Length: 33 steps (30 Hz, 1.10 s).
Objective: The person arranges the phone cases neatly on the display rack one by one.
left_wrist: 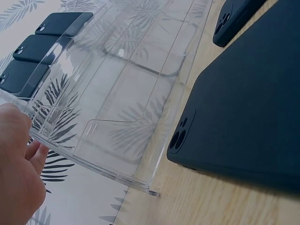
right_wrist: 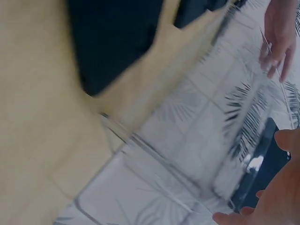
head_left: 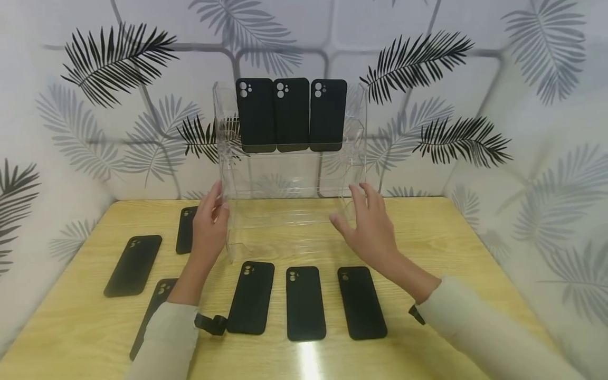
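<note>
A clear acrylic tiered rack [head_left: 294,217] stands at the back of the table. Three black phone cases, among them the middle case [head_left: 292,116], lean side by side on its top tier. My left hand [head_left: 210,227] grips the rack's left side panel [left_wrist: 112,174], thumb and fingers on either side of its edge. At the right side my right hand [head_left: 372,229] lies against the panel, thumb spread away from the fingers; its exact contact is blurred in the right wrist view. Before the rack lie a left case [head_left: 252,298], a middle case [head_left: 305,303] and a right case [head_left: 362,303].
More black phone cases lie on the left: a far case [head_left: 185,229], an outer case [head_left: 133,265] and a near case [head_left: 154,311] partly behind my left forearm. The wooden table [head_left: 442,248] meets a leaf-patterned curtain [head_left: 522,174] behind.
</note>
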{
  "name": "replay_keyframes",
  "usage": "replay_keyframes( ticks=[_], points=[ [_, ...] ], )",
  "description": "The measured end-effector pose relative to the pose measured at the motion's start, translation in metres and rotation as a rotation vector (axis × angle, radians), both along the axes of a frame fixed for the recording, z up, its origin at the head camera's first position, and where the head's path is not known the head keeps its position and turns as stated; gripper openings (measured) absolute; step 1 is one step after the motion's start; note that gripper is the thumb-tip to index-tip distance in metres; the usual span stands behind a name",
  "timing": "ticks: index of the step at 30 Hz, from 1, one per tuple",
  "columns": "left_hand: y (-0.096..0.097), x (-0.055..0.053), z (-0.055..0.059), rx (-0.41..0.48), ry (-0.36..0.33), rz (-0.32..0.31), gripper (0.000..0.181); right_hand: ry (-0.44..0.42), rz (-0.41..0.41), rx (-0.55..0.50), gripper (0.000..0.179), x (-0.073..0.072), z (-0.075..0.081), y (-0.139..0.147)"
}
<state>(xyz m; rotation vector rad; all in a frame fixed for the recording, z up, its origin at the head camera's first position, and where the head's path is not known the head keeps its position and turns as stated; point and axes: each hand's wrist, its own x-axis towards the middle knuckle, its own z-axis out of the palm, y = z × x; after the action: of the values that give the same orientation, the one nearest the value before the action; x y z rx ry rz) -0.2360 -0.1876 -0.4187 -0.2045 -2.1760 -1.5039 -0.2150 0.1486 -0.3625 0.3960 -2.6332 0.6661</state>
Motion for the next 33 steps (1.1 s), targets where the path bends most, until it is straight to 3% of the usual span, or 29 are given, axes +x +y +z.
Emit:
replay_keyframes(
  ticks=[5,9,17,26,33],
  points=[
    [0.001,0.001,0.0,0.004,-0.006,-0.004,0.055,-0.167,-0.001,0.001,0.079,0.019,-0.026,0.015],
    [0.0,0.0,0.0,0.002,-0.011,0.001,0.056,-0.246,-0.001,0.043,0.08,0.034,-0.047,0.023],
    [0.001,0.001,0.002,-0.005,-0.015,0.009,0.055,-0.481,0.034,0.027,0.089,0.056,-0.075,0.03],
    [0.002,0.001,0.001,-0.003,-0.019,0.011,0.056,-0.534,0.019,0.092,0.103,0.069,-0.09,0.034],
    [0.002,0.001,0.0,-0.009,-0.014,0.026,0.054,-0.498,0.032,0.162,0.095,0.071,-0.094,0.031]
  ],
)
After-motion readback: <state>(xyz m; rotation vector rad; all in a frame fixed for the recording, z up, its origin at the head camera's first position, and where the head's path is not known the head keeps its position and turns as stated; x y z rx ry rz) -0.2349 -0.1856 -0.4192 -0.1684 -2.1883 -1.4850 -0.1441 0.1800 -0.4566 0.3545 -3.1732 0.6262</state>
